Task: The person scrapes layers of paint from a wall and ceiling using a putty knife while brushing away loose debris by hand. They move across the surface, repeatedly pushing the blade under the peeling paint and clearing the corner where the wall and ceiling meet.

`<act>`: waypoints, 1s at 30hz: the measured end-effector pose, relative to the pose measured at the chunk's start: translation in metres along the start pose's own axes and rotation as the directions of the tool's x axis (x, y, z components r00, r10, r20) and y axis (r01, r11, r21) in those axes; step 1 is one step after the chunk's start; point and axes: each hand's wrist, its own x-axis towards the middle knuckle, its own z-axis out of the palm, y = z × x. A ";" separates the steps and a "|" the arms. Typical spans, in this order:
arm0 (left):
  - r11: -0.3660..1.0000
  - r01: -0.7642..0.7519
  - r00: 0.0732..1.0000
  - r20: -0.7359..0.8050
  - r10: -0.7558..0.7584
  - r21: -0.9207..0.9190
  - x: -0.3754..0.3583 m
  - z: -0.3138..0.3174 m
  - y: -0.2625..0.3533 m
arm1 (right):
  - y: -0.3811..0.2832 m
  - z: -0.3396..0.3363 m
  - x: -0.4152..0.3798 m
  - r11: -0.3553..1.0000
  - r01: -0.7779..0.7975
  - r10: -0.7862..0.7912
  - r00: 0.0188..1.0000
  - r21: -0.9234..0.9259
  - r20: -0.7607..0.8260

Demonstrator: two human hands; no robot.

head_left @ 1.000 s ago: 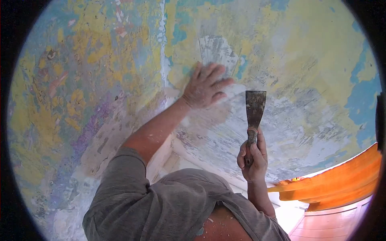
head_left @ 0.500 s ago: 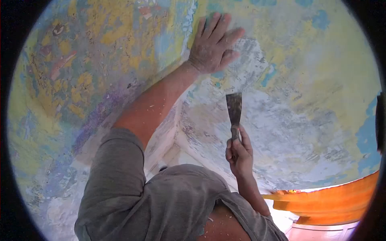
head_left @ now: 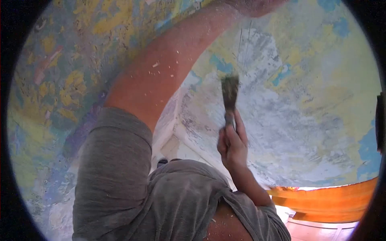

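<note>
My right hand [head_left: 235, 150] is wrapped around the handle of a paint scraper [head_left: 230, 93]. The scraper points upward, its dark flat blade slightly blurred and overlapping the patchy wall [head_left: 257, 108] near a blue-green paint remnant [head_left: 220, 64]. Up at the top edge, my left hand [head_left: 257, 5] is partly cut off by the frame. It reaches over the wall with its thumb side stretched out, and most of its fingers are out of sight. Pale paint flakes lie on my left forearm.
Flaking yellow, blue and purple paint covers the wall section [head_left: 72, 80] on the left. A pale corner edge [head_left: 175, 126] runs down between the wall faces. Orange cloth [head_left: 329, 201] hangs at the lower right, above pinkish panels [head_left: 317, 231].
My left hand has gone up and right, partly leaving the frame. My right hand has raised the scraper and shifted it slightly left.
</note>
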 end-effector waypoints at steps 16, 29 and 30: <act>0.999 -0.049 0.985 0.165 0.050 -0.011 -0.054 -0.032 -0.005 | -0.013 0.015 0.030 0.996 0.091 -0.092 0.987 0.015 0.133; 1.000 -0.023 0.961 0.276 0.025 -0.009 -0.067 -0.046 -0.016 | -0.007 0.009 0.024 0.996 0.055 -0.064 0.989 0.070 0.135; 0.999 -0.025 0.967 0.252 0.029 -0.020 -0.042 -0.044 -0.017 | -0.002 -0.006 0.010 0.997 0.033 -0.043 0.988 0.070 0.149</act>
